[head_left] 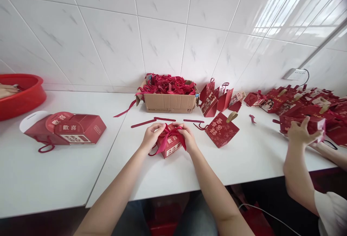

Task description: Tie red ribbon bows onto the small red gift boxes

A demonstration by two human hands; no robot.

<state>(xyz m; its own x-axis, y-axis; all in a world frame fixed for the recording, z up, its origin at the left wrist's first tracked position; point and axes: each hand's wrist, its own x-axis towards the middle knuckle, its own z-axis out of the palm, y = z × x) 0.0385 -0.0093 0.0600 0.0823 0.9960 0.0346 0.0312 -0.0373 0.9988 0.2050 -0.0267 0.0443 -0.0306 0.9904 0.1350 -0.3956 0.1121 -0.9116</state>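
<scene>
A small red gift box (167,151) with gold and white print stands on the white table right in front of me. Across its top lies a red ribbon bow (168,133) with two tails hanging down the front. My left hand (153,134) pinches the bow at its left side, fingers closed. On the right side, my right hand (187,134) closes its fingers on the bow's other loop. A dark red cord hangs out at the box's left. Flat red strips (143,123) lie just behind the box.
Behind stands a cardboard box (169,102) heaped with red ribbons. A larger red box (81,129) lies left, near a red basin (40,96) with someone's hand in it. Right are a red bag (221,133), several finished-looking boxes (287,102), and a co-worker's hands (300,133) holding a box.
</scene>
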